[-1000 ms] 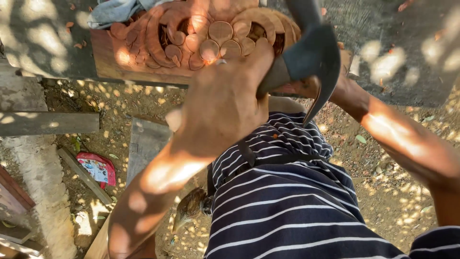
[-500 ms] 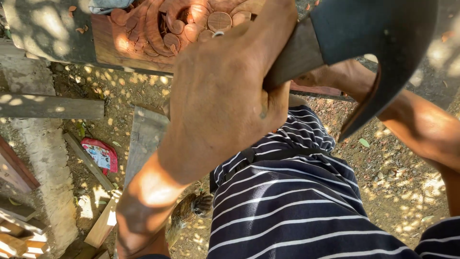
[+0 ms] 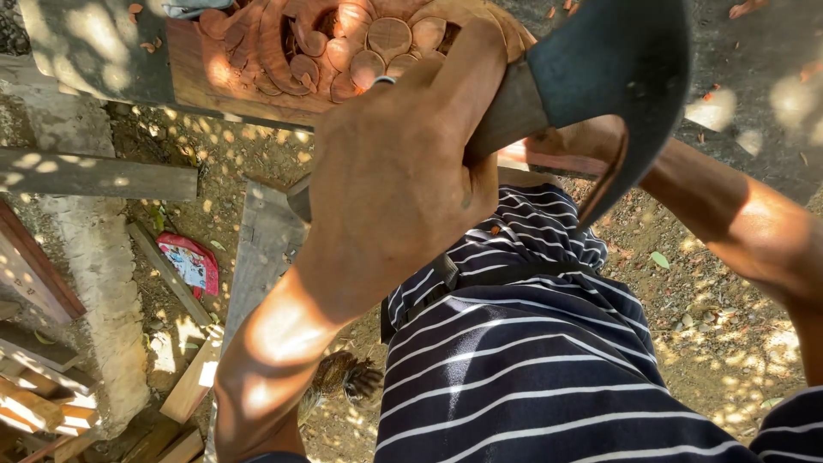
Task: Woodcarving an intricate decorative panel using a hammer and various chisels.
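My left hand (image 3: pixel 403 171) is raised close to the camera, fist shut around the wooden handle (image 3: pixel 506 111) of a small axe. Its dark metal head (image 3: pixel 617 69) curves down to the right, its edge pointing at my lap. A ring shows on one finger. Behind the hand, a reddish-brown wooden panel (image 3: pixel 283 51) carved with petal and scroll shapes lies on a grey slab. My right forearm (image 3: pixel 729 214) reaches in from the right toward the panel. The axe head and my left hand hide the right hand itself.
My striped dark-and-white clothing (image 3: pixel 531 360) fills the lower middle. Grey planks (image 3: pixel 94 176) and wood offcuts (image 3: pixel 51 386) lie on the left beside a concrete kerb (image 3: pixel 103 283). A red packet (image 3: pixel 189 261) and a small feathered bird (image 3: pixel 343 377) are on the sandy ground.
My left hand has lifted the axe up toward the camera, so hand and axe head look much larger and cover more of the carved panel. The right arm has stayed in place.
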